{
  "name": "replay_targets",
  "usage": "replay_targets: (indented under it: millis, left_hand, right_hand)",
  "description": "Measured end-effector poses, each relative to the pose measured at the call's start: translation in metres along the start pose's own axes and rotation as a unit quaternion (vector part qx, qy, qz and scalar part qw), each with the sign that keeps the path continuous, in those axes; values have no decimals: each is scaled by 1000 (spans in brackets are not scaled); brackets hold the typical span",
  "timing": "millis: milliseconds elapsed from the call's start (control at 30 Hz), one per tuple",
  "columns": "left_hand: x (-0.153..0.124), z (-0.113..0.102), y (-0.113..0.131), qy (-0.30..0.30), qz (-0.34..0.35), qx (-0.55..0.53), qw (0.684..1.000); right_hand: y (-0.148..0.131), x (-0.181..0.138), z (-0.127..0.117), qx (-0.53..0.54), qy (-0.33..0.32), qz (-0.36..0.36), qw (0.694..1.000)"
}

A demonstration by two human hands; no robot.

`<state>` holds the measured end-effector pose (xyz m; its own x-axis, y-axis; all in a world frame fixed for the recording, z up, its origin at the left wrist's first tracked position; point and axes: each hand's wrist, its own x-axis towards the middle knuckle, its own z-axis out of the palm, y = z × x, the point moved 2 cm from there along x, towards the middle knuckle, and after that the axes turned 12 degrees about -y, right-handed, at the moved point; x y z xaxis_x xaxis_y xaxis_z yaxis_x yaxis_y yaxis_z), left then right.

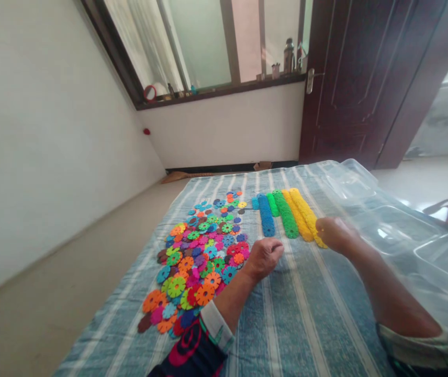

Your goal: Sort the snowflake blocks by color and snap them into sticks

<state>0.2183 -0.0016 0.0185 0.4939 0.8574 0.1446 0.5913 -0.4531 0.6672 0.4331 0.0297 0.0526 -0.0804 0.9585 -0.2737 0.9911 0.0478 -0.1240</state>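
Note:
A spread of colourful plastic snowflake discs (198, 256) lies on a blue striped cloth (294, 314). Sorted rows sit beyond it: blue (265, 214), green (286, 213) and yellow (301, 214). My left hand (264, 256) rests on the cloth at the right edge of the loose pile, its fingers curled into a fist; what they hold, if anything, is hidden. My right hand (334, 234) is closed at the near end of the yellow row, touching it; I cannot make out its contents.
A clear plastic compartment tray (404, 230) lies at the right on the cloth. A white wall runs along the left, a window sill with bottles at the back, a dark wooden door (349, 78) behind. Bare floor borders the cloth on the left.

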Motion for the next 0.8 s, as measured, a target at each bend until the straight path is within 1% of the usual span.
replay_targets:
  millis: [100, 167, 267, 333, 433, 500, 567, 667, 800]
  left_hand:
    - [0, -7, -1, 16, -13, -5, 1000]
    - [1, -16, -4, 38, -24, 1, 999]
    - [0, -38, -17, 62, -53, 42, 996]
    - [0, -58, -29, 62, -85, 82, 991]
    - [2, -92, -52, 59, -148, 139, 977]
    - [8, -111, -65, 59, -180, 181, 965]
    - [21, -125, -75, 51, -202, 233, 950]
    - [49, -132, -87, 29, -213, 285, 934]
    - [89, -123, -101, 7, -214, 297, 930]
  right_hand:
    - [-29, -4, 6, 28, 29, -80, 996]
    - [-49, -6, 15, 37, 44, -132, 990]
    - [-71, -9, 32, 23, 73, -159, 984]
    - [-79, -9, 45, 2, 92, -173, 981]
    - [-83, -6, 59, -12, 117, -191, 974]
    - [-83, -3, 65, -8, 131, -190, 973]
    - [-82, 0, 68, -6, 140, -186, 973]
    - [-84, 2, 71, -6, 151, -190, 970]
    - [-86, 1, 72, -7, 164, -189, 968]
